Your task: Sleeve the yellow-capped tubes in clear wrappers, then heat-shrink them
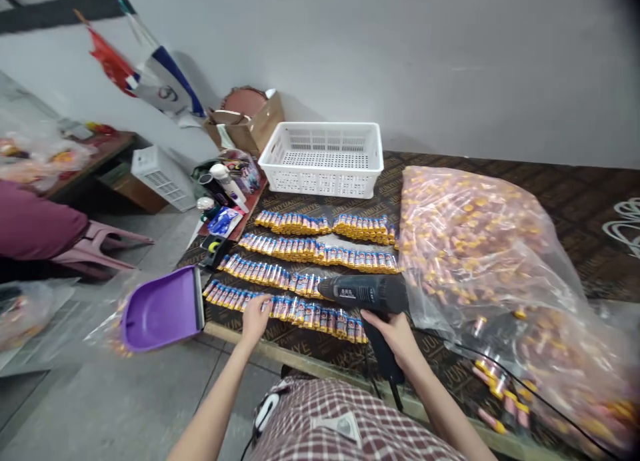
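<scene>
My right hand (397,334) is wrapped round the handle of a black hair dryer (365,292). Its nozzle points left over the front rows of small tubes. My left hand (257,314) is closed, fingers bent down at the front row of tubes (310,314); what they pinch is hidden. These tubes have printed labels, blue tops and yellow ends, and stand packed side by side. Behind lie a second row (260,273), a third row (295,248) and a back row split in two, its left part (293,222) apart from its right part (363,226).
A white plastic basket (323,181) stands at the back. On the right lies a big clear bag (475,228) of pink-and-yellow tubes, with loose tubes (500,384) and a black cord (525,386) nearby. A purple dustpan (163,311) juts from the left edge. Another person's sleeve (40,221) shows far left.
</scene>
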A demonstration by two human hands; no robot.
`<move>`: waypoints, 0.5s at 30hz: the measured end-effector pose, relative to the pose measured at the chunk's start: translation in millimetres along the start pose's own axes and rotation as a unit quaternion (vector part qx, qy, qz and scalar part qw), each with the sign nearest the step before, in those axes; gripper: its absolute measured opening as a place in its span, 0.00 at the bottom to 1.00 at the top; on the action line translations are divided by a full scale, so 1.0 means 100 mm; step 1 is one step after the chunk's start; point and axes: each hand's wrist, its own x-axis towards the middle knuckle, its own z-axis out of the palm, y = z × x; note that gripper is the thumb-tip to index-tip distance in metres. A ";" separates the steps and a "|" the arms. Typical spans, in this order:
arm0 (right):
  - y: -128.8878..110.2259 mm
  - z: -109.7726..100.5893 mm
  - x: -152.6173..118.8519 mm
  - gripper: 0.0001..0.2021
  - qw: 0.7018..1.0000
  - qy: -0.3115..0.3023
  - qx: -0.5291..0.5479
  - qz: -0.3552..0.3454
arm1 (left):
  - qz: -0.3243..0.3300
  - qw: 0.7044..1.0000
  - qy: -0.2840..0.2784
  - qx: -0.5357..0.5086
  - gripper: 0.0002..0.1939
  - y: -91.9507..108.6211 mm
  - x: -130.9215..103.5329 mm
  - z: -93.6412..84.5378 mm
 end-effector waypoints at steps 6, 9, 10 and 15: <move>-0.02 0.31 0.26 0.20 0.993 -0.104 -0.028 -0.041 | -0.180 0.983 -0.024 -0.015 0.16 -0.48 -1.75 -0.02; -0.08 0.20 0.21 0.20 0.992 -0.112 -0.048 -0.040 | -0.277 0.955 -0.097 -0.038 0.15 -0.60 -2.18 0.09; -0.13 0.10 0.16 0.20 0.992 -0.109 -0.059 -0.038 | -0.293 0.948 -0.119 -0.043 0.14 -0.64 -2.26 0.14; -0.42 -0.77 -0.33 0.22 0.989 -0.029 -0.145 0.010 | -0.307 0.922 -0.231 -0.052 0.11 -0.75 -2.39 0.34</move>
